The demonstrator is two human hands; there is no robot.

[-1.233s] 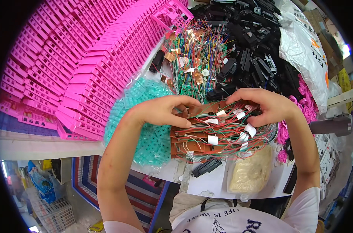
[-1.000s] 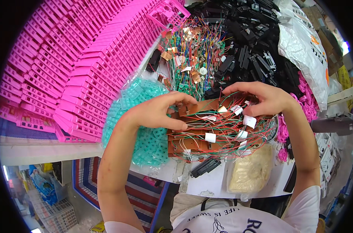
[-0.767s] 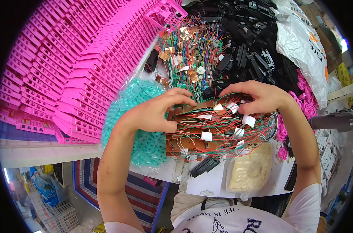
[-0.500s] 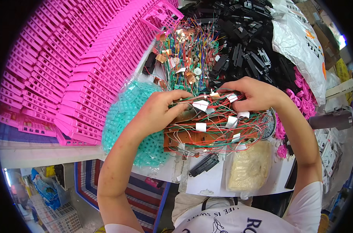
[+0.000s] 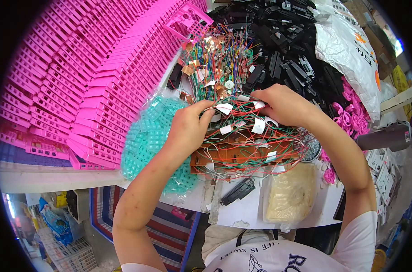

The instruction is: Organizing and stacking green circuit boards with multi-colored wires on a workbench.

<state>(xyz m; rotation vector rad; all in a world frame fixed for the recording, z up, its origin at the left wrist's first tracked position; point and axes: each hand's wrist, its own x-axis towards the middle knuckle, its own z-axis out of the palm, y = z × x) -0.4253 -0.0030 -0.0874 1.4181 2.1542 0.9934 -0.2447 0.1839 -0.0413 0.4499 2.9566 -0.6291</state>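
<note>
Brown circuit boards [image 5: 242, 155] lie in front of me under a tangle of thin red, green and white wires [image 5: 242, 138] with white tags. At the far left edge of this tangle, my left hand [image 5: 190, 124] is closed, thumb and fingers pinching wires. My right hand [image 5: 281, 106] grips the far right side of the same wires beside a white tag. Whether a board edge is also between the fingers is hidden. Just beyond my hands is a heap of small wired boards [image 5: 222, 68] with copper-coloured pieces.
Stacked pink plastic casings [image 5: 110, 81] fill the left. Teal keypad pieces [image 5: 156, 131] lie in a clear bag. Black plastic parts [image 5: 283, 54] are piled far right, beside a white sack [image 5: 346, 54] and pink rings [image 5: 351, 113]. Nearer are a black part [image 5: 237, 191] and a yellowish wrapped block [image 5: 290, 192].
Both hands have moved slightly away from me, the right one also leftward. The wires and white tags have shifted and spread, showing more of the tangle between the hands.
</note>
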